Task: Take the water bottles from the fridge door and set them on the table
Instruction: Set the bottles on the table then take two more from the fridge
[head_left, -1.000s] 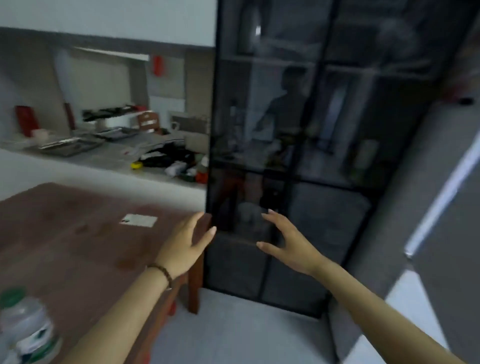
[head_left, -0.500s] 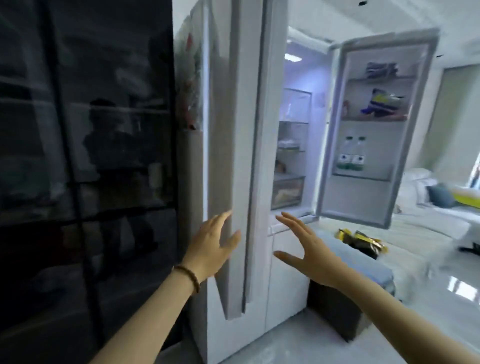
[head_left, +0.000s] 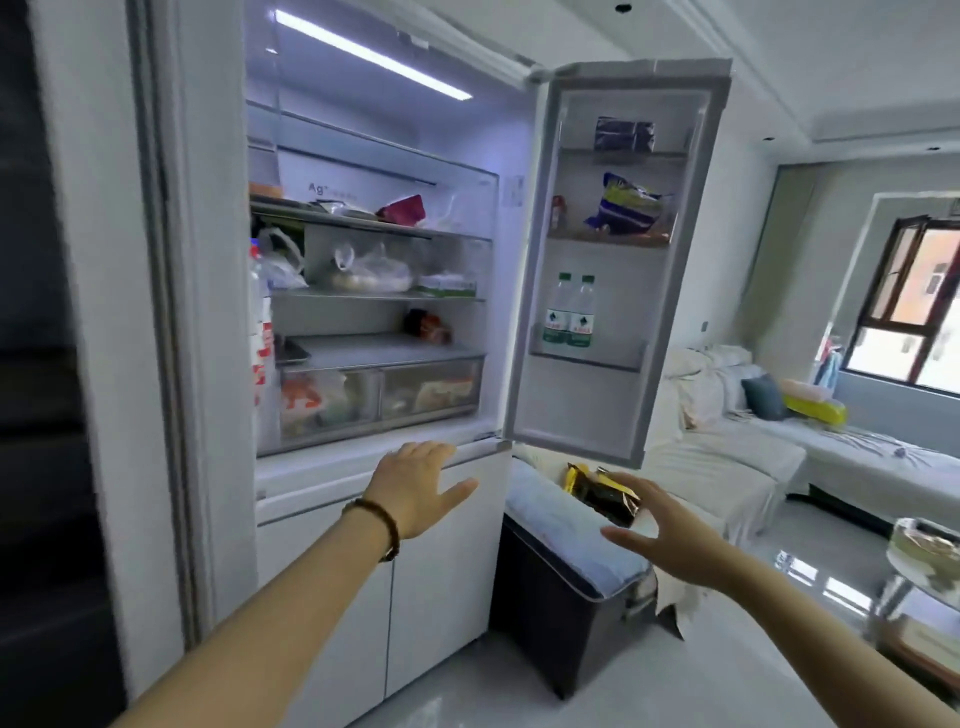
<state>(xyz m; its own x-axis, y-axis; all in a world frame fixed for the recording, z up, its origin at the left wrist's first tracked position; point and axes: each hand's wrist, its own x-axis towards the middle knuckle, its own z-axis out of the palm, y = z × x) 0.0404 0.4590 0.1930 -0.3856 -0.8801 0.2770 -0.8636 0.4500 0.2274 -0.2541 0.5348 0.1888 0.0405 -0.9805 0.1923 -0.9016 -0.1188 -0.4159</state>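
Two clear water bottles (head_left: 569, 310) with green caps and green labels stand side by side on the lower shelf of the open right fridge door (head_left: 613, 405). My left hand (head_left: 418, 486) is held out flat and empty in front of the fridge's lower white drawers. My right hand (head_left: 657, 525) is also empty, fingers spread, below the door and well under the bottles. Neither hand touches anything. The table is out of view.
The lit fridge interior (head_left: 374, 312) holds bags and boxes of food on several shelves. A dark cabinet with a blue cushion (head_left: 561, 525) and a black-and-gold packet (head_left: 602, 491) stands under the open door. A white sofa (head_left: 727, 457) lies beyond; a dark glass cabinet (head_left: 31, 364) is at left.
My view has swung right from the table and dark glass cabinet to the open fridge. Both hands stay open and raised; the fridge door with the bottles is closer.
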